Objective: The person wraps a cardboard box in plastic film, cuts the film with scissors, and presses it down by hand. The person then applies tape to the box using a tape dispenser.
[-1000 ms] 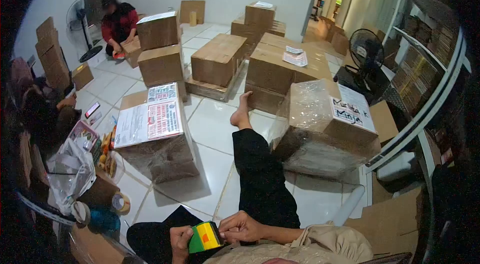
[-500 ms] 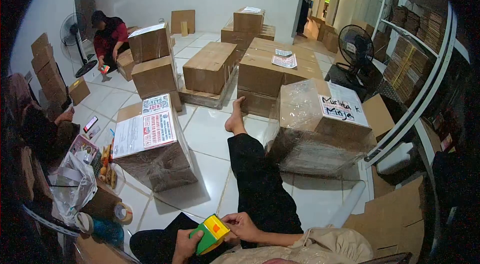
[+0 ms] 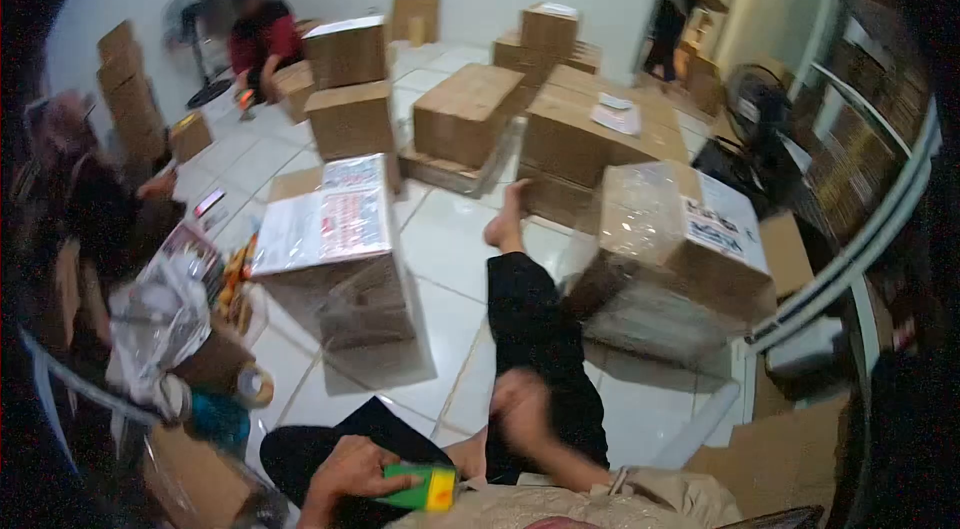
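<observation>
At the bottom of the head view, my left hand (image 3: pixel 350 469) is wrapped round a green and yellow tape-dispenser-like object (image 3: pixel 420 489), held low over my lap. My right hand (image 3: pixel 522 407) is raised over my outstretched leg (image 3: pixel 535 329), apart from that object; motion blur smears its fingers. Wrapped cartons stand on either side of the leg: one with printed labels (image 3: pixel 335 219) on the left, one with handwriting on its label (image 3: pixel 690 229) on the right.
More cartons (image 3: pixel 465 114) stand behind. A person in red (image 3: pixel 265 39) crouches at the back left, another person (image 3: pixel 90 179) sits at the left edge, and a third (image 3: pixel 680 4) stands in the doorway. A fan (image 3: pixel 755 104) and a shelf (image 3: pixel 860 99) are at the right.
My right hand has left the green and yellow object and moved up and right. My left hand has shifted left with the object. The camera view has turned, and the doorway person shows more fully.
</observation>
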Tool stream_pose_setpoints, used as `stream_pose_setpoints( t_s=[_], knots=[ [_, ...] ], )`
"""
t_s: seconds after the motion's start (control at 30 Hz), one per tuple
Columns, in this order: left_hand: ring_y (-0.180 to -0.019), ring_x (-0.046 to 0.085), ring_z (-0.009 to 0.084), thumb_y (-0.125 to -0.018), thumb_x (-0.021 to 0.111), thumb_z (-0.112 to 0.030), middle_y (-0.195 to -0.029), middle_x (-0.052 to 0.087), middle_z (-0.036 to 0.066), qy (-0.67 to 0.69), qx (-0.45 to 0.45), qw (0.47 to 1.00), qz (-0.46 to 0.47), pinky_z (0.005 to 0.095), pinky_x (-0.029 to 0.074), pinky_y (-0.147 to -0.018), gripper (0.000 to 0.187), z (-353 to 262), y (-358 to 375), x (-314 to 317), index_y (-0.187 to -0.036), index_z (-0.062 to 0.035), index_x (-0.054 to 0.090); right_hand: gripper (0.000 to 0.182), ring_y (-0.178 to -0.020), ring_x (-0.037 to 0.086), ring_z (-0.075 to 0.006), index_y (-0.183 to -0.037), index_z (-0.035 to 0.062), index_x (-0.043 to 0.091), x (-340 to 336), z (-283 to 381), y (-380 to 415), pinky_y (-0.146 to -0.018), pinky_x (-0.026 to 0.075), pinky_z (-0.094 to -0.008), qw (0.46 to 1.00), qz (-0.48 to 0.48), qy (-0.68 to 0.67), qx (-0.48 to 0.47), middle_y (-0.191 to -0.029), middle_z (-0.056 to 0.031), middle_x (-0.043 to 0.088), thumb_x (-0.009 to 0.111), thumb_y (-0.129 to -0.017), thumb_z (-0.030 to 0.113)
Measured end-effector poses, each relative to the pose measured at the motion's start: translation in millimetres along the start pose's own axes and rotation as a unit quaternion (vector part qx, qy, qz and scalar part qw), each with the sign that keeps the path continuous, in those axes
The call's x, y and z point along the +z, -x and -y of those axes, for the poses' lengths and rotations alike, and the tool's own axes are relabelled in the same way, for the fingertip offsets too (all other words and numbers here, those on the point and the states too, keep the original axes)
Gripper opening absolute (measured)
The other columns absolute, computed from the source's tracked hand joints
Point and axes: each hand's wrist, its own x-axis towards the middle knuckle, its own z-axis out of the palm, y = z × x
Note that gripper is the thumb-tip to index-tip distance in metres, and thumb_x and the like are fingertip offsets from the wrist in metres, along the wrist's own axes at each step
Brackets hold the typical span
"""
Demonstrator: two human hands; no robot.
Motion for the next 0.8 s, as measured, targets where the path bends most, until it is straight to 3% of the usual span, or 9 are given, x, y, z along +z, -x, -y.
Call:
stream_pose_setpoints(
  t_s=[0.03,0.07,0.1,0.23,0.3,0.43,0.5,0.7,0.8],
  knots=[
    [-0.056,0.061,0.0329,-0.074,0.050,-0.064,-0.056,0.059,0.017,0.032,-0.059,0.997,0.029,0.0421,0.046,-0.054,0.061,-3.5,12.2,3.5,-0.069,-0.0058,0.068,0.026,-0.054,0.046,-0.0165,-0.061,0.0059,0.047,-27.1,4.2,-42.9,-0.052,0.041,-0.0293,0.969,-0.166,-0.181,-0.007,-0.060,-0.0046,0.048,0.044,-0.086,0.009],
    [-0.054,0.060,0.0321,-0.074,0.052,-0.061,-0.054,0.058,0.017,0.051,-0.096,0.991,-0.082,0.0412,0.046,-0.053,0.059,8.2,22.3,24.4,-0.064,-0.0052,0.065,0.022,-0.057,0.047,-0.0135,-0.068,0.0063,0.049,-70.7,4.0,-66.6,-0.053,0.041,-0.0296,0.952,-0.119,-0.282,-0.001,-0.066,-0.0050,0.050,0.043,-0.089,0.008],
    [-0.053,0.060,0.0313,-0.073,0.055,-0.059,-0.052,0.056,0.017,0.058,-0.132,0.971,-0.193,0.0403,0.047,-0.053,0.057,28.2,29.8,42.3,-0.058,-0.0045,0.063,0.019,-0.061,0.051,-0.0143,-0.077,0.0049,0.049,-90.0,19.3,-70.6,-0.057,0.044,-0.0292,0.972,-0.093,-0.208,0.063,-0.072,-0.0056,0.052,0.045,-0.091,0.016],
    [-0.048,0.055,0.0274,-0.071,0.066,-0.042,-0.051,0.052,0.016,0.204,-0.133,0.872,-0.425,0.0348,0.040,-0.047,0.044,33.9,39.4,23.2,-0.053,-0.0027,0.058,0.030,-0.083,0.060,-0.0198,-0.109,-0.0018,0.050,-31.7,20.1,-26.3,-0.075,0.049,-0.0312,0.928,0.198,-0.248,0.193,-0.089,-0.0087,0.058,0.047,-0.092,0.022],
    [-0.048,0.056,0.0266,-0.069,0.069,-0.036,-0.054,0.055,0.015,0.122,-0.079,0.890,-0.433,0.0335,0.040,-0.047,0.037,23.5,28.8,11.0,-0.057,-0.0027,0.060,0.039,-0.095,0.058,-0.0210,-0.124,-0.0011,0.043,7.8,38.8,-14.5,-0.085,0.047,-0.0329,0.886,0.296,-0.301,0.190,-0.102,-0.0116,0.059,0.049,-0.092,0.020],
    [-0.045,0.052,0.0256,-0.068,0.071,-0.032,-0.052,0.055,0.010,0.129,0.043,0.895,-0.424,0.0328,0.041,-0.048,0.030,7.9,8.0,11.7,-0.064,-0.0036,0.064,0.026,-0.096,0.057,-0.0138,-0.110,-0.0041,0.055,34.5,35.1,-4.3,-0.087,0.045,-0.0280,0.839,0.440,-0.208,0.243,-0.103,-0.0075,0.060,0.055,-0.088,0.008],
    [-0.043,0.050,0.0253,-0.068,0.071,-0.031,-0.051,0.054,0.010,0.142,0.028,0.900,-0.412,0.0338,0.040,-0.047,0.028,12.0,6.2,16.4,-0.065,-0.0042,0.064,0.023,-0.090,0.059,-0.0127,-0.106,-0.0047,0.057,33.0,45.0,-4.4,-0.084,0.047,-0.0261,0.810,0.444,-0.251,0.289,-0.098,-0.0071,0.062,0.055,-0.088,0.009],
    [-0.043,0.049,0.0243,-0.068,0.071,-0.032,-0.050,0.054,0.009,0.154,0.034,0.891,-0.426,0.0336,0.039,-0.046,0.030,8.6,-3.7,24.3,-0.062,-0.0046,0.063,0.024,-0.090,0.058,-0.0124,-0.107,-0.0044,0.056,33.3,26.6,0.9,-0.081,0.048,-0.0267,0.844,0.409,-0.243,0.248,-0.098,-0.0075,0.061,0.055,-0.087,0.008],
    [-0.043,0.049,0.0245,-0.068,0.071,-0.033,-0.050,0.053,0.009,0.164,0.045,0.902,-0.397,0.0337,0.038,-0.045,0.031,12.2,-8.0,28.1,-0.059,-0.0045,0.061,0.022,-0.090,0.058,-0.0133,-0.104,-0.0052,0.056,33.3,30.0,3.6,-0.081,0.048,-0.0267,0.821,0.383,-0.311,0.286,-0.098,-0.0078,0.061,0.055,-0.085,0.006]
  ],
)
